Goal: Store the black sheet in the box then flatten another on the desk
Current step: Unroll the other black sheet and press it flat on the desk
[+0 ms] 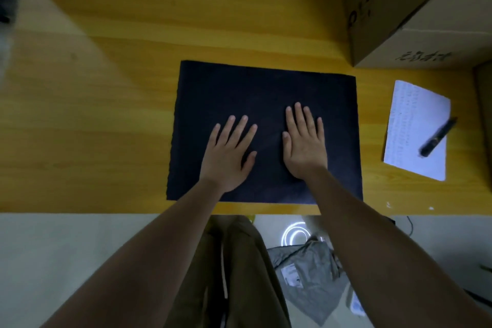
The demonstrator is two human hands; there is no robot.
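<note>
A black rectangular sheet [239,88] lies flat on the yellow wooden desk [106,88], near its front edge. My left hand [229,152] rests palm down on the sheet's lower middle, fingers spread. Just to its right, my right hand [303,144] also presses palm down on the sheet, with the fingers close together. Neither hand grips anything. A brown cardboard box [415,8] stands at the desk's far right corner, beyond the sheet.
A white written page [410,114] with a dark pen [438,137] on it lies right of the sheet. Another cardboard edge [484,104] shows at the far right. Below the desk are my legs, a grey plastic bag [311,277] and the pale floor.
</note>
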